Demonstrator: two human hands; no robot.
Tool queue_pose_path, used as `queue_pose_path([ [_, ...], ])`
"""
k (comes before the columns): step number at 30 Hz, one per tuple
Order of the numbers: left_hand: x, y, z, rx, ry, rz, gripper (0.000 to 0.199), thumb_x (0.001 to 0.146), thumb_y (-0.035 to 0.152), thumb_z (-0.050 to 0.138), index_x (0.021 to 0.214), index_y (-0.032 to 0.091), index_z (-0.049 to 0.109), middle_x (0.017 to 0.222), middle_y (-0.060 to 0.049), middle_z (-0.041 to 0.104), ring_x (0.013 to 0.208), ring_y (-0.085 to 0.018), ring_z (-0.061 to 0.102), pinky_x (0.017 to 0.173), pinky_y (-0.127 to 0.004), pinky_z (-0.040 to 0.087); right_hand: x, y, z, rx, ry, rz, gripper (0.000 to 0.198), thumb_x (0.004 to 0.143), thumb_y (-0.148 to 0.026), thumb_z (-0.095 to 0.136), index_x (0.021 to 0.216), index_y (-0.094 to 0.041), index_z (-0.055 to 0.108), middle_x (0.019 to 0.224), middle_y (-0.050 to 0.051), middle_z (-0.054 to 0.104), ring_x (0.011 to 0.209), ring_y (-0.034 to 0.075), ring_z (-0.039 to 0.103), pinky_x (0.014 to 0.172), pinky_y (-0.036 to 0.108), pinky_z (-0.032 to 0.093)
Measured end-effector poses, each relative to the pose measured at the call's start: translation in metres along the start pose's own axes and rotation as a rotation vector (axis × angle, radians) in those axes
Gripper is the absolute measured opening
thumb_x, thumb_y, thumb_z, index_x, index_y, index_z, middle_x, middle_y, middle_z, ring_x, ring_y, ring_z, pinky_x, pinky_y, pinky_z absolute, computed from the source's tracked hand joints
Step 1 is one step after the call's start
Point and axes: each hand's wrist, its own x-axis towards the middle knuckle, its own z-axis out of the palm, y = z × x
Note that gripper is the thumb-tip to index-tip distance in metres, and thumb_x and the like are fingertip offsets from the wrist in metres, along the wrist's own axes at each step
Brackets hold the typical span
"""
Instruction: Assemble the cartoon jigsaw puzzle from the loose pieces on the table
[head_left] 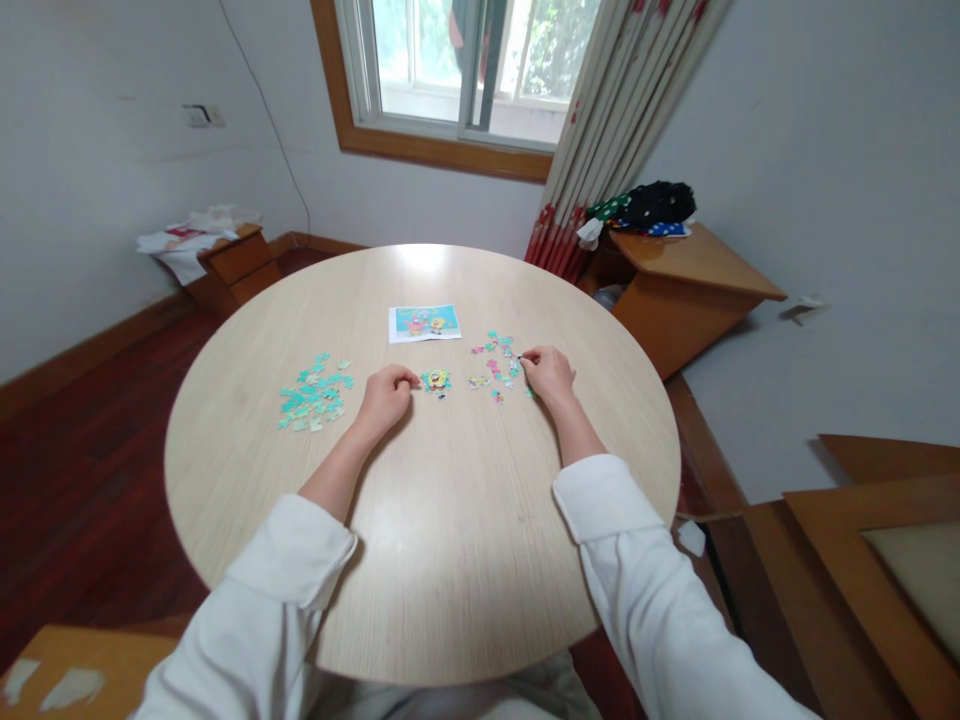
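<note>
Loose white sleeves (660,590), softly creased, end in wide, folded-back cuffs (604,495).

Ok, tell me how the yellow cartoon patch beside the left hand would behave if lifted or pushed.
The yellow cartoon patch has a knobbly, jigsaw-like outline, so it is probably several joined parts that could sag or separate when lifted. It lies flat on the table, so a gentle push would likely slide it, not tip it.

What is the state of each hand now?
Left hand: curled beside joined pieces; grip cannot be told.
Right hand: curled at loose pieces; grip cannot be told.
</note>
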Motion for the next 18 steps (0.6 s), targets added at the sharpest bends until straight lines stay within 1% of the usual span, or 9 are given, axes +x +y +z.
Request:
queue_pose_path([
  [6,0.0001,0.0009,-0.0015,0.003,-0.006,-0.01,0.03,0.064,0.012,0.038,0.068,0.017,0.068,0.08,-0.004,0.072,0.078,-0.017,0.064,0.08,-0.028,0.049,-0.0017,0.0001,-0.0004,-0.003,0.002,-0.003,0.021,0.08,-0.029,0.054,0.091,-0.026,0.072,0.102,0.007,0.069,0.096,0.025,0.06,0.085,0.045,0.043],
  [11,0.0005,0.0012,-0.0022,0.012,-0.016,-0.016,0.031,0.064,0.011,0.038,0.069,0.016,0.068,0.08,-0.004,0.072,0.079,-0.017,0.064,0.08,-0.028,0.049,-0.0022,-0.0018,-0.0017,0.005,0.004,0.027,0.02,0.079,-0.03,0.056,0.091,-0.026,0.072,0.103,0.005,0.069,0.096,0.022,0.06,0.087,0.041,0.042],
  [18,0.0011,-0.0001,-0.0019,0.005,-0.01,-0.02,0.031,0.065,0.011,0.038,0.068,0.016,0.068,0.079,-0.004,0.072,0.078,-0.017,0.064,0.08,-0.028,0.049,-0.0034,-0.0017,-0.0016,0.003,0.003,0.024,0.023,0.081,-0.025,0.052,0.093,-0.027,0.072,0.106,0.004,0.068,0.099,0.022,0.06,0.089,0.042,0.041],
])
